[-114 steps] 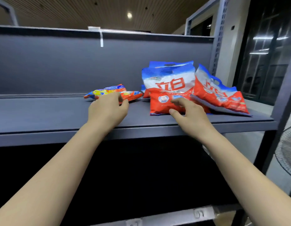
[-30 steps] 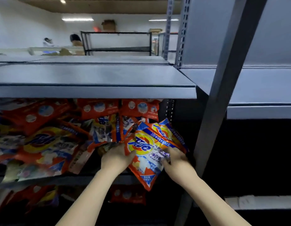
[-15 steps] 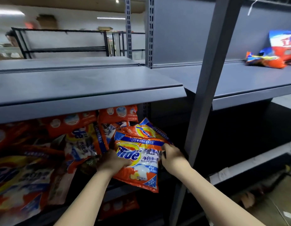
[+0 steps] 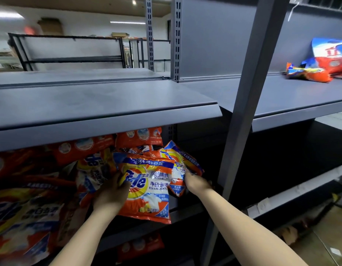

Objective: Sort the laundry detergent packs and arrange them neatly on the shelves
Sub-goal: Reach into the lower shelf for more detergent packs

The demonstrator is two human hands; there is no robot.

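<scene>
Orange Tide detergent pack point(image 4: 145, 189) gripped at both edges by left hand point(image 4: 110, 196) and right hand point(image 4: 195, 182), fingers clamped, above lower shelf point(image 4: 185, 214) lip; could snag neighbouring packs point(image 4: 32, 208), spilling them.

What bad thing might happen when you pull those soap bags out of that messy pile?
1. The left hand and right hand grip two orange Tide packs at once; one may slip and drop.
2. The loose heap of packs beside them leans over the lower shelf edge, so tugging could spill more.
3. The grey upright post stands close to the right hand; a pack might snag on it.
</scene>
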